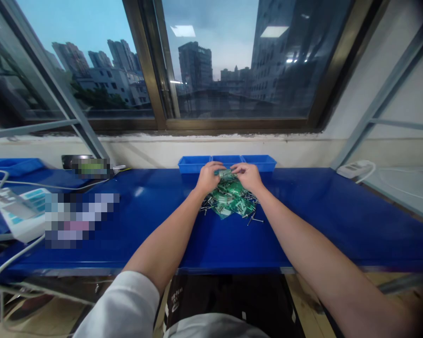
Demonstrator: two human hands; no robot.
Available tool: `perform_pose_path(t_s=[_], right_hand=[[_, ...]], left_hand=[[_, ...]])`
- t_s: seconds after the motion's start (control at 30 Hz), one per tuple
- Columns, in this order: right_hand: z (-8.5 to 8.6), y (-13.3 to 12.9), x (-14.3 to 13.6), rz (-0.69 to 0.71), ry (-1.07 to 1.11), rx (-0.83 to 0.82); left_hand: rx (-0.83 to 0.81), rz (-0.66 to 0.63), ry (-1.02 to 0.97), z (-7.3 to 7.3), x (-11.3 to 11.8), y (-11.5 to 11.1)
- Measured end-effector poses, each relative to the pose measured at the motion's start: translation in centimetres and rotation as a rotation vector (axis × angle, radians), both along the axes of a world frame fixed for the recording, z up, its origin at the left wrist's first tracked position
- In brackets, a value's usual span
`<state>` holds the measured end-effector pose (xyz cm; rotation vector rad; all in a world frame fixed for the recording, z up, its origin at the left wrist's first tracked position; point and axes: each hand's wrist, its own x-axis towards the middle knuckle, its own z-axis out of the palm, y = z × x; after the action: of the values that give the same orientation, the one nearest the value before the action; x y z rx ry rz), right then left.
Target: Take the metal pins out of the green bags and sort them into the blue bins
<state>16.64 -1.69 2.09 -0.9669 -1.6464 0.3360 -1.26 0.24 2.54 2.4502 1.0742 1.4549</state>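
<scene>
A heap of green circuit boards (229,199) mixed with metal screws (256,219) lies on the blue table in front of me. Behind the top of the heap, my left hand (210,178) has its fingers closed at the left edge of a small green circuit board (226,174). My right hand (248,176) pinches the same board from its right side. Both hands are just above the heap, and my fingers partly cover the board's edges. Several long screws stick out around the heap's rim.
Three joined blue bins (196,164) stand against the wall beyond my hands. On the left are a white device with blue keys (23,211), loose white cables and a blue tray (16,165). A white power strip (354,169) lies at the right by a metal frame post.
</scene>
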Motion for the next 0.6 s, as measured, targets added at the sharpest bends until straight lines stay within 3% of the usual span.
perform_pose_path(t_s=[0.17,0.4,0.6], right_hand=[[-1.2,0.3,0.2,0.043,0.082,-0.086],[-0.7,0.1,-0.7,0.138,0.297,-0.345],[-1.2,0.1,-0.5,0.067,0.156,-0.392]], left_hand=[[-0.01,-0.089,-0.017,-0.6,-0.1,-0.2],[-0.246,-0.155,-0.403,-0.5,0.9,-0.5],[-0.287,0.097,-0.478,-0.8,0.0,0.3]])
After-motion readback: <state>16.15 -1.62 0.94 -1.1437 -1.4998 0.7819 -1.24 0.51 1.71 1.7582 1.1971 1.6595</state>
